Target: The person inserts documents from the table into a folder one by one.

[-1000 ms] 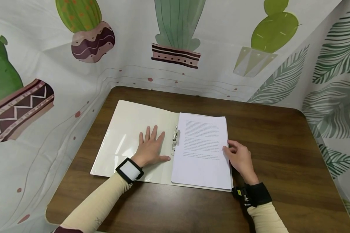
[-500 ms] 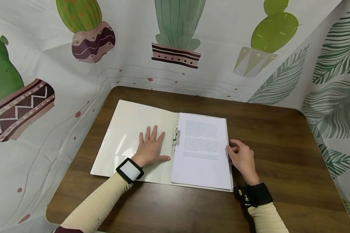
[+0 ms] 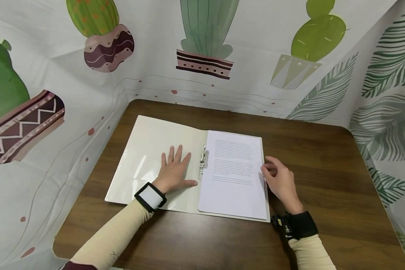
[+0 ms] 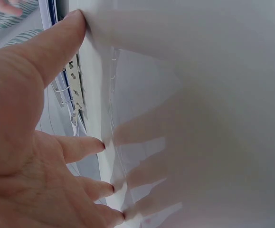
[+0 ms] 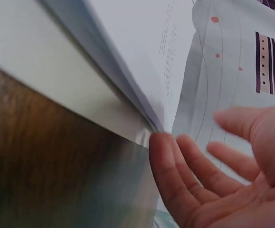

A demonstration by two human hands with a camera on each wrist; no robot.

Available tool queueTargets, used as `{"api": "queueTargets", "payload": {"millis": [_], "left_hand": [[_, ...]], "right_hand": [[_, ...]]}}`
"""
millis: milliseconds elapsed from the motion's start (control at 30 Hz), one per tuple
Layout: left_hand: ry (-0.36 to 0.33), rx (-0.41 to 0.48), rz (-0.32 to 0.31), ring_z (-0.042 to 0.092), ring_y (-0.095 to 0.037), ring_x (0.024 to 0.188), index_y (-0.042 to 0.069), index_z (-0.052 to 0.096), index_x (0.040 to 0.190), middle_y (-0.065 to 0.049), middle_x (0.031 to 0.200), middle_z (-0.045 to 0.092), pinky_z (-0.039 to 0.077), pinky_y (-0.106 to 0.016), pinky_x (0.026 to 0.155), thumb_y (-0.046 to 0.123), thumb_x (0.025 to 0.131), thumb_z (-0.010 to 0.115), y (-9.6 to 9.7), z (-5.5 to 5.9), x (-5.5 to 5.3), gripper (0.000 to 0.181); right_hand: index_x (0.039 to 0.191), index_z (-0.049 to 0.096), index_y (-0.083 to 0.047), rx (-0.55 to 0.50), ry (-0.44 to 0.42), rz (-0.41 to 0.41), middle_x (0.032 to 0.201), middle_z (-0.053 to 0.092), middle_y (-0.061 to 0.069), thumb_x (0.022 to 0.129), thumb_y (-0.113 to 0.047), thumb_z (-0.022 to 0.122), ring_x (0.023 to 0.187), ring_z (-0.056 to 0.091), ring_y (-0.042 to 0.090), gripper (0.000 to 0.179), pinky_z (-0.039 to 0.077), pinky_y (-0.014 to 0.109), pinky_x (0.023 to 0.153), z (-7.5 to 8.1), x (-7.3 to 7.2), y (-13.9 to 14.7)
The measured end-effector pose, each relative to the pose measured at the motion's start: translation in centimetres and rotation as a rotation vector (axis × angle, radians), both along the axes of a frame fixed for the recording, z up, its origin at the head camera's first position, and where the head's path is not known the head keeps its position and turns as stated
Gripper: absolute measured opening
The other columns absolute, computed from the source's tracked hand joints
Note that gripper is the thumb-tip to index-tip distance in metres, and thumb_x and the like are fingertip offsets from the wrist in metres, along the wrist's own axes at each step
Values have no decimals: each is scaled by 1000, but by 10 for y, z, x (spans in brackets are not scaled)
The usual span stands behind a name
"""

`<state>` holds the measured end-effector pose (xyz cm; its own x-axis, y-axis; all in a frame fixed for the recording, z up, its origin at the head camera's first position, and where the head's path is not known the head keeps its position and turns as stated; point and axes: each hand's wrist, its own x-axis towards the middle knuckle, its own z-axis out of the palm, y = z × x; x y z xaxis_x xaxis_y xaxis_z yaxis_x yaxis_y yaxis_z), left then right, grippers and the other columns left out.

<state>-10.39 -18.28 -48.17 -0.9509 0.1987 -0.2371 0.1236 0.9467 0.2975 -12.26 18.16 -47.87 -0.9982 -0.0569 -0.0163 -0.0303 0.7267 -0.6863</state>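
A white ring binder (image 3: 150, 146) lies spread out on the table, its metal ring clip (image 3: 203, 162) standing near the spine. Printed paper sheets (image 3: 233, 197) form a stack on its right side. My left hand (image 3: 173, 173) rests with fingers spread on the inside of the left cover. In the left wrist view those fingertips (image 4: 97, 144) touch the cover. At the stack's right edge is my right hand (image 3: 281, 182). The right wrist view shows one fingertip (image 5: 162, 141) at the edge of the sheets, with the thumb (image 5: 239, 121) held apart from them.
The brown wooden table (image 3: 324, 180) extends around the binder on all sides. Behind it hangs a white cloth (image 3: 155, 48) printed with cacti and leaves. Both wrists wear black straps.
My right hand has shifted slightly right and away from me, and its thumb has drawn off the top sheet. My left hand and the binder stay in place.
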Motion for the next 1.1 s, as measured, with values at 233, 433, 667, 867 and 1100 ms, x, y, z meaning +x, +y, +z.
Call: {"api": "queueTargets", "payload": {"millis": [233,433,667,867,1100], "left_hand": [[2,5,1,-6,-49,154,6,33,161,-26,169,4,-1,-71,118,60,79,82,0,0,0,109],[2,8,1,-6,-50,154,6,33,161,-26,169,3,-2,-71,118,61,79,81,0,-1,0,109],[0,15,1,-7,-50,154,6,33,161,-26,169,3,-2,-71,118,61,79,81,-1,-2,-1,109],[5,26,-1,-6,-50,153,6,34,160,-27,169,4,-2,-72,118,60,79,82,-2,-2,-2,109],[2,8,-8,-8,-50,153,7,33,161,-26,169,2,-3,-72,118,61,79,81,-2,-4,-2,109]], "right_hand": [[155,39,-3,10,84,205,156,42,25,96,-19,73,140,45,44,70,44,61,106,0,-3,-11],[159,33,-7,46,73,330,167,22,23,89,-28,82,153,19,45,88,25,67,116,0,-6,-24],[163,30,-19,148,22,426,170,15,18,82,-43,87,155,10,47,102,18,69,118,-1,-4,-39],[163,30,-18,204,13,459,169,17,22,80,-46,87,153,12,51,104,14,66,120,-4,-3,-47],[163,32,-19,269,-88,435,170,15,20,81,-49,85,154,8,50,102,10,65,121,-6,-3,-51]]}}
